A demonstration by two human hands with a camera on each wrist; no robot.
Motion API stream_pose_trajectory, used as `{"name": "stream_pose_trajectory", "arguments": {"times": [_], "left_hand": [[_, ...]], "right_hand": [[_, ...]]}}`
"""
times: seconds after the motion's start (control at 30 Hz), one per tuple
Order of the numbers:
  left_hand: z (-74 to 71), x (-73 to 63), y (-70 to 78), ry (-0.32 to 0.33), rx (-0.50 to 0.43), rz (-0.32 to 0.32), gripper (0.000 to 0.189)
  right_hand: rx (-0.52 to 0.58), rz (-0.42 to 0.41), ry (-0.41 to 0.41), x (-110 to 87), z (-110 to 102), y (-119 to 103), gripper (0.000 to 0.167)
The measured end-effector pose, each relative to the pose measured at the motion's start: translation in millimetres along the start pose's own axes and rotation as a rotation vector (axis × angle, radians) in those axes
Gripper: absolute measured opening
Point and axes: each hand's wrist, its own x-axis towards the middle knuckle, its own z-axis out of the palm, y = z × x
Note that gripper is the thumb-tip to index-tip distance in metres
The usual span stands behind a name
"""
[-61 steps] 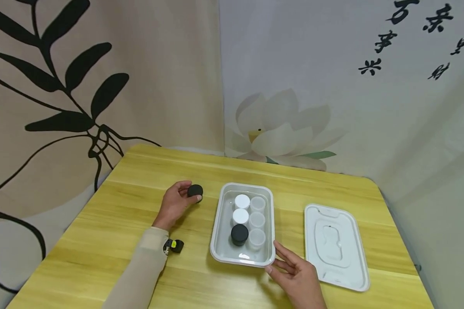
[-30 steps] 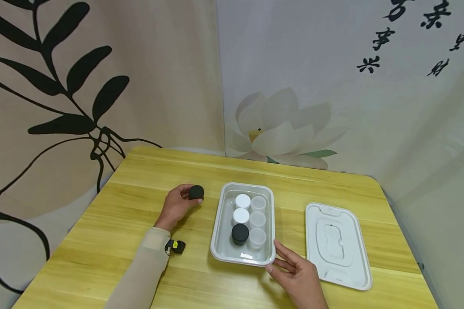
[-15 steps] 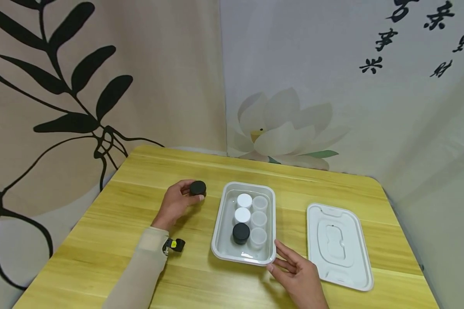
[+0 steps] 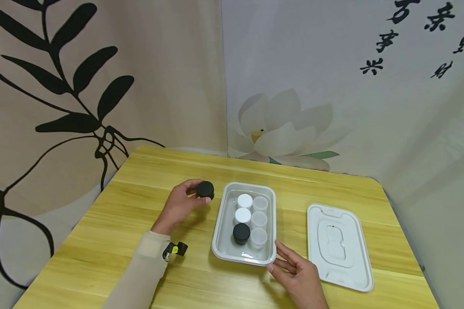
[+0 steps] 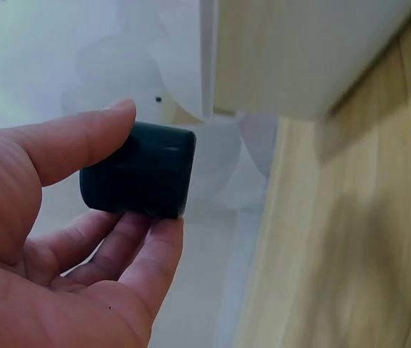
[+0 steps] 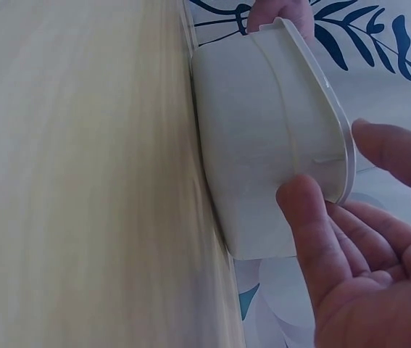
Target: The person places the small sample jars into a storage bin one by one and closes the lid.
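Note:
My left hand [image 4: 179,204] pinches a small black round jar [image 4: 205,190] between thumb and fingers, above the table just left of a white plastic box [image 4: 216,251]. In the left wrist view the jar [image 5: 143,170] shows its plain dark side wall. My right hand [image 4: 299,277] holds the box's near right corner, thumb by the rim and a finger along the outer wall [image 6: 245,145]. Inside the box, the left column has two white-lidded jars [image 4: 242,216] and a black one [image 4: 241,234] nearest me. Three translucent containers [image 4: 258,219] form the right column.
A white box lid [image 4: 338,274] lies flat on the wooden table [image 4: 178,274], right of the box and close to my right hand. Printed curtains [image 4: 170,86] hang behind the table's far edge. A small black device [image 4: 174,249] sits on my left wrist.
My left hand has moved right with the black jar, closer to the box. The right hand, the box and its contents stay as they were.

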Motion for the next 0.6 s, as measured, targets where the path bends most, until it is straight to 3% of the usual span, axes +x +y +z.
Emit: {"name": "stream_pose_trajectory", "arguments": {"times": [0.6], "left_hand": [[17.2,-24.5,27.8,-0.135,-0.038,0.071,0.058]], "right_hand": [[0.017,0.007,-0.008,-0.8,-1,0,0.061]]}}
